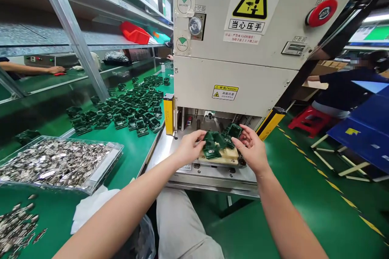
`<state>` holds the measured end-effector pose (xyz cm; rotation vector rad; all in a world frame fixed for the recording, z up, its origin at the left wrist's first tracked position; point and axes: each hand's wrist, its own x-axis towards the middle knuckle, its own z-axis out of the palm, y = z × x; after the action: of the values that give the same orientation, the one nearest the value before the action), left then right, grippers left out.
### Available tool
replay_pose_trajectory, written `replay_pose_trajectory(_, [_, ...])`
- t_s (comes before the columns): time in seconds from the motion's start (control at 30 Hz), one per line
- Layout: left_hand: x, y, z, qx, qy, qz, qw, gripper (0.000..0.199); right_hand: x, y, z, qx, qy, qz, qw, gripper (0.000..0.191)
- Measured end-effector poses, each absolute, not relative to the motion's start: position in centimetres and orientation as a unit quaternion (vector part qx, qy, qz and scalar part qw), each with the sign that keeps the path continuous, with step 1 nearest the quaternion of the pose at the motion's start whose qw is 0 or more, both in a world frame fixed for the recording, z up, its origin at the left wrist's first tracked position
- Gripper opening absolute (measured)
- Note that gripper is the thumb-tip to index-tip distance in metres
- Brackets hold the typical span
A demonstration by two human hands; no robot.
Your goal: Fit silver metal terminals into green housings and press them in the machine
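My left hand [192,145] pinches the left edge of a green circuit board [212,145], which is partly blurred. Between thumb and fingers, my right hand [251,145] holds another green circuit board [233,130], tilted toward me. Both boards are over a cream-coloured fixture block [228,156] on the metal bed of a press machine [237,68]. Where the boards meet they overlap, and I cannot tell whether they are joined. Parts of the fixture are hidden beneath them.
Many circuit boards [127,109] lie heaped on the green bench at left. A clear tray [103,170] holds small metal parts, with more loose ones [18,222] nearby. Yellow posts [169,114] flank the press opening. Another person [349,85] sits at right; a co-worker's hand [56,70] shows at far left.
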<state>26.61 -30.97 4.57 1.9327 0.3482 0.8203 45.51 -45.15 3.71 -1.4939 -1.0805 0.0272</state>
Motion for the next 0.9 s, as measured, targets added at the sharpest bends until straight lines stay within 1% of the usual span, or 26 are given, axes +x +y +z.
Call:
replay_pose_trajectory(0.07, [24.0,-30.6,4.2,0.756,0.149,0.352,0.531,0.017,45.9,-45.3,4.1,-0.658,-0.487,0.018,0.575,0.061])
replay_pose_trajectory(0.13, [20.2,-30.1,3.4,0.726,0.164,0.350,0.568,0.016,45.9,-45.2,4.5,-0.664,-0.520,0.054,0.535,0.060])
replay_pose_trajectory(0.27, [12.8,-29.9,0.7,0.696,0.227,0.267,0.626,0.031,44.9,-44.4,5.4,-0.656,-0.595,0.156,0.438,0.048])
replay_pose_trajectory(0.33, [11.1,-30.4,-0.6,0.677,0.259,0.228,0.651,0.035,44.5,-44.0,5.7,-0.647,-0.615,0.170,0.417,0.046])
replay_pose_trajectory(0.5, [11.6,-31.2,-2.6,0.658,0.261,0.185,0.682,0.041,45.4,-44.0,5.8,-0.685,-0.606,0.067,0.398,0.047])
replay_pose_trajectory(0.63, [11.9,-30.8,-3.6,0.648,0.270,0.181,0.689,0.045,46.5,-44.8,6.3,-0.700,-0.615,0.072,0.354,0.048])
replay_pose_trajectory(0.8, [11.0,-30.5,-4.9,0.634,0.297,0.161,0.695,0.050,45.8,-44.3,7.4,-0.713,-0.629,0.072,0.301,0.051])
replay_pose_trajectory(0.9, [10.7,-30.6,-5.2,0.641,0.296,0.152,0.691,0.048,46.2,-45.1,6.7,-0.708,-0.629,0.066,0.314,0.063])
